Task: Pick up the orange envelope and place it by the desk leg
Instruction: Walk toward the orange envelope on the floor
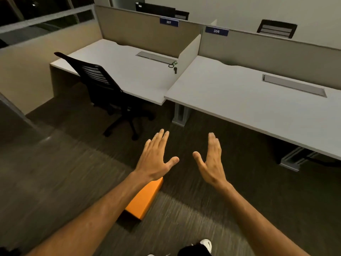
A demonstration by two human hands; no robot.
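The orange envelope (143,198) lies flat on the dark carpet, partly hidden under my left forearm. My left hand (156,157) hovers above its far end, fingers spread and holding nothing. My right hand (210,161) is stretched out to the right of it, palm turned inward, also empty. A grey metal desk leg (180,114) stands on the floor beyond both hands, where the two white desks meet. Another desk leg (293,159) shows under the right desk.
Two white desks (239,100) with beige partitions fill the far side. A black office chair (103,89) sits at the left desk. A small cable and lock (173,65) lie on the left desk. My white shoe (205,244) shows at the bottom edge.
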